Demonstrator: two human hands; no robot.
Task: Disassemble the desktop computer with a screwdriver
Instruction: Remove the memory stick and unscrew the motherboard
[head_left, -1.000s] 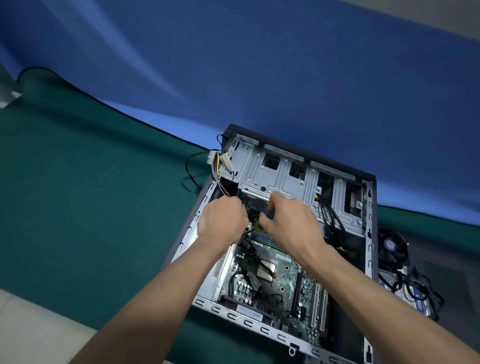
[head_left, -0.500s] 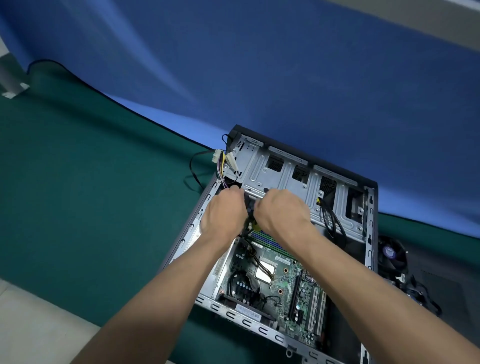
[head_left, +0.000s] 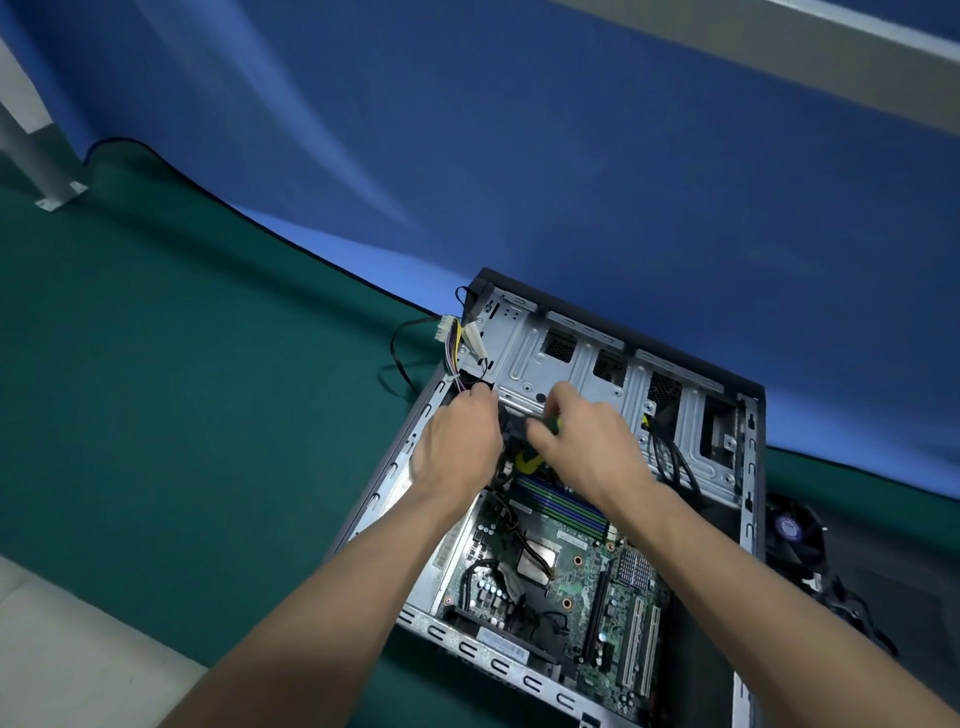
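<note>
- Green mat (head_left: 182, 405) covers the desk, dark-edged along its far side.
- Blue cloth backdrop (head_left: 519, 156) rises behind the mat, creased in long folds.
- White post with a flat foot plate (head_left: 44, 171) stands at the far left, on the mat's corner.
- Pale desk surface (head_left: 62, 654) shows bare at the near left, beyond the mat's edge.
- Grey band (head_left: 805, 57) crosses the upper right above the backdrop; its nature cannot be told.

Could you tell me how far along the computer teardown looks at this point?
Done: the case lies open, and a cooler fan sits outside it. In hand: the right hand grips the screwdriver; the left hand works beside it. Left: the motherboard is inside.
</note>
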